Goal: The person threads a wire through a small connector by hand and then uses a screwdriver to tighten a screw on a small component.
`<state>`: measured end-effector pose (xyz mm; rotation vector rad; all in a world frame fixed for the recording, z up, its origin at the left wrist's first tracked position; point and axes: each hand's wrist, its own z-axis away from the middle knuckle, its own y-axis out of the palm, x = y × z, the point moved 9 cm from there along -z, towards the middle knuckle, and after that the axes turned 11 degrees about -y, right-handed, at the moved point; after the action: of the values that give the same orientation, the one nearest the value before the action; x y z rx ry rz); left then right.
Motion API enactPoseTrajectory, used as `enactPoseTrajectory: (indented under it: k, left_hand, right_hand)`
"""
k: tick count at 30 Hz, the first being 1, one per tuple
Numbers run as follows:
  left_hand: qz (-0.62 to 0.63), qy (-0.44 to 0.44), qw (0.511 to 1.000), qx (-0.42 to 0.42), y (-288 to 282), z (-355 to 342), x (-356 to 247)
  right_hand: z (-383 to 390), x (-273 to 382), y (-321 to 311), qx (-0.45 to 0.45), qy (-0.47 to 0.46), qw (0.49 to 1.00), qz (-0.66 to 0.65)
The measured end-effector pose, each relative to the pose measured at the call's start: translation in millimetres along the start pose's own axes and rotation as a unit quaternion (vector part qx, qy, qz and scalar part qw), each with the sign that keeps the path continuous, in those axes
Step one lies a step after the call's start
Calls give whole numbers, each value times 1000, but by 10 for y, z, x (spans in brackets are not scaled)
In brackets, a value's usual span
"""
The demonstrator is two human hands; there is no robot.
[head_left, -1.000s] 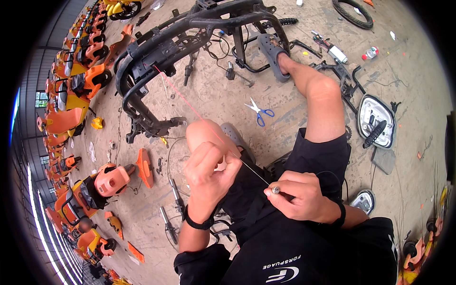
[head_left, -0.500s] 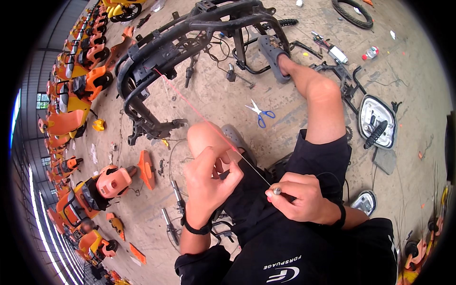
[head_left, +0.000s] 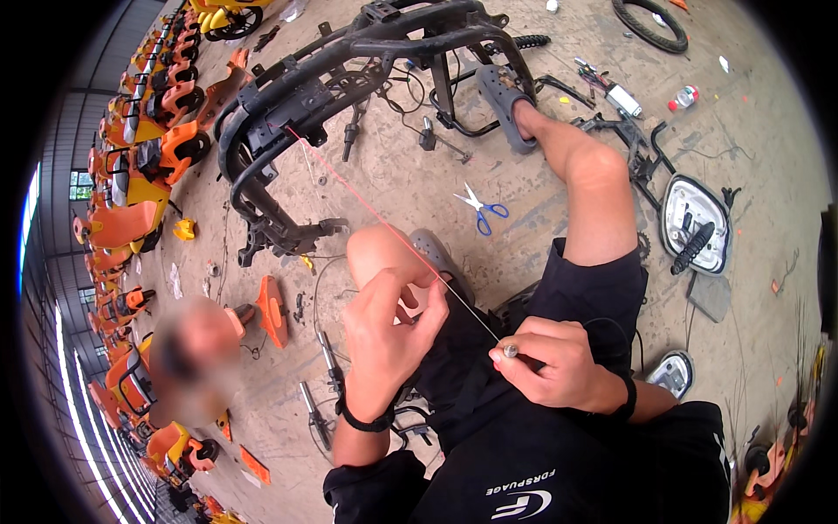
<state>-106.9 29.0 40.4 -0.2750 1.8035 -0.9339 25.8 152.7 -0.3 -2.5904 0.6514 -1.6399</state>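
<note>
My left hand [head_left: 388, 336] is curled with its fingertips on a thin line, where its red thread [head_left: 367, 201] meets a pale metal cable [head_left: 471, 308]. My right hand [head_left: 550, 367] grips a small metal cylindrical piece [head_left: 510, 350] at the cable's lower end, thumb beside it. The red thread runs up to a black tubular scooter frame [head_left: 367, 35], on a plate at its left part. Between the frame and my knees, blue-handled scissors [head_left: 489, 210] lie open on the concrete floor.
Rows of orange-yellow scooters [head_left: 122, 223] stand along the left. Orange panels [head_left: 272, 310], metal fork tubes [head_left: 325, 354], a tyre [head_left: 646, 26], a bottle [head_left: 683, 98], a white-rimmed part [head_left: 694, 214] and loose cables lie around me. My legs [head_left: 594, 192] are spread below the frame.
My left hand has shifted slightly right along the line, its fingers flexing at the thread. My right hand keeps its grip on the metal piece, nearly still.
</note>
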Motion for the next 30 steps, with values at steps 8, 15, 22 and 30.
enactPoseTrajectory:
  k: [8, 15, 22, 30]
  left_hand:
    - [7, 7, 1000, -23, 38, 9, -55]
    - [8, 32, 997, -64, 53, 26, -60]
    - [12, 27, 996, -80, 49, 35, -39]
    - [11, 26, 995, -91, 39, 14, -49]
  right_hand:
    - [7, -12, 15, -1, 0, 1000, -2]
    - [2, -8, -1, -4, -2, 1000, -3]
    - [-10, 5, -17, -9, -5, 1000, -6]
    - [-24, 14, -32, -8, -8, 1000, -3]
